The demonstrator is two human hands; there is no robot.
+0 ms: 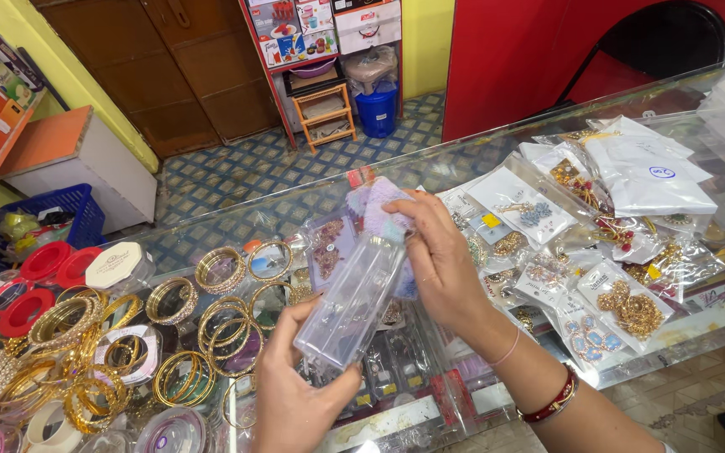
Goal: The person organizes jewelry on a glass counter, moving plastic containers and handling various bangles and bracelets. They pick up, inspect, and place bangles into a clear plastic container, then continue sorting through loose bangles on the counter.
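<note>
1. The left hand [295, 394] is closed around the lower end of a clear plastic box [352, 300], held above the glass counter [698, 323].
2. The right hand [440, 256] pinches its upper end, beside a lilac cloth [372, 208].
3. Gold bangles [86, 352] lie on the left.

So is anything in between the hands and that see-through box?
Nothing visible is. The left hand grips the lower end of the clear plastic box directly, and the right hand touches its top end, where a small cloth is bunched under the fingers. The box is held above the glass counter.
</note>
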